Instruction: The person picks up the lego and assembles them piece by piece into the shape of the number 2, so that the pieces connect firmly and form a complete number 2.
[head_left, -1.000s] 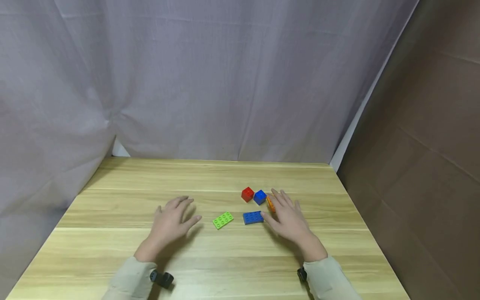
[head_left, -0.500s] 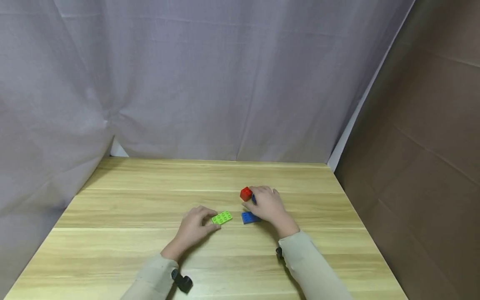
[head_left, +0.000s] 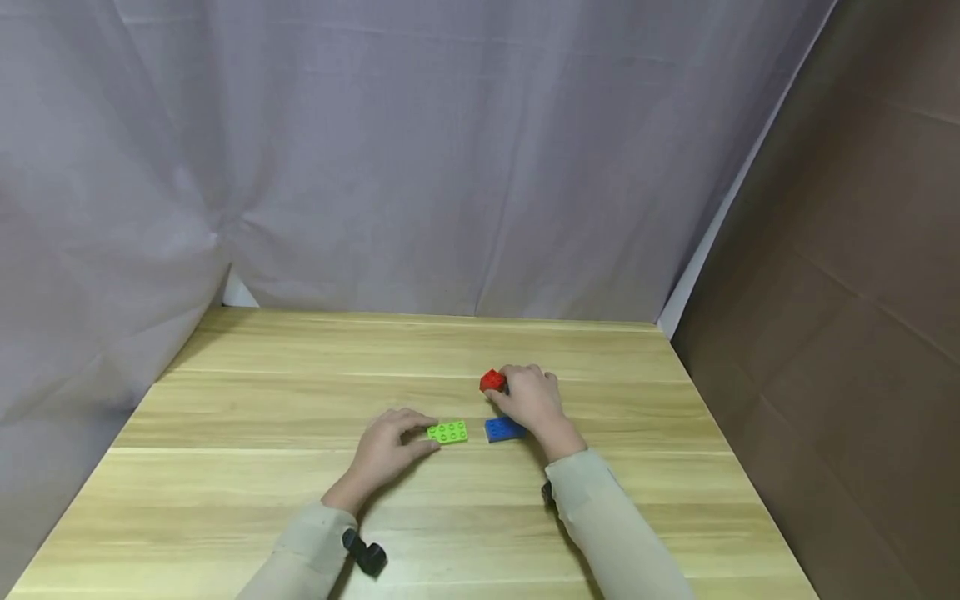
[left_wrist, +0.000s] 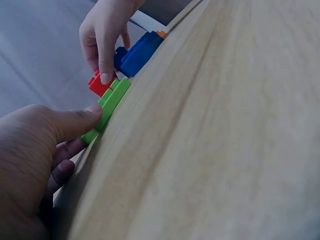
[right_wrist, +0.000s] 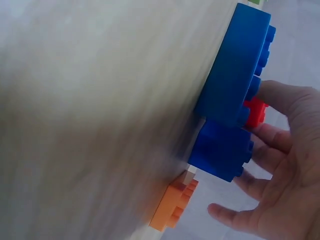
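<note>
Left hand (head_left: 386, 450): thumb and fingers pinch the left end of a bright green rectangular plastic brick (head_left: 452, 432), two rows of four studs, lying flat near the middle of the table, studs up.

Right hand (head_left: 534, 404): thumb and fingertips pinch a red cube-shaped plastic brick (head_left: 492, 381), beyond the green one and slightly to its right; whether its base touches the table cannot be told.

Rectangular blue plastic brick (head_left: 501, 429): flat on the table, studs up, right of the green brick and apart from it; the right hand reaches over its right end.

Cube-shaped dark blue plastic brick (right_wrist: 220, 150): near the rectangular blue brick, beneath the right hand's fingers; almost wholly hidden in the head view.

Orange plastic brick (right_wrist: 170, 205): apart from the dark blue brick, studs up; covered by the right hand in the head view.

Table (head_left: 450, 517): pale yellowish wood-grain top.

Sleeves: two, pale grey-green, left (head_left: 300, 554) and right (head_left: 607, 517); a small black device (head_left: 365, 554) at the left wrist, another (head_left: 547, 494) partly visible at the right.

Surround: grey-violet cloth (head_left: 360, 150) behind the table; brown cloth (head_left: 840, 333) along the right side.
</note>
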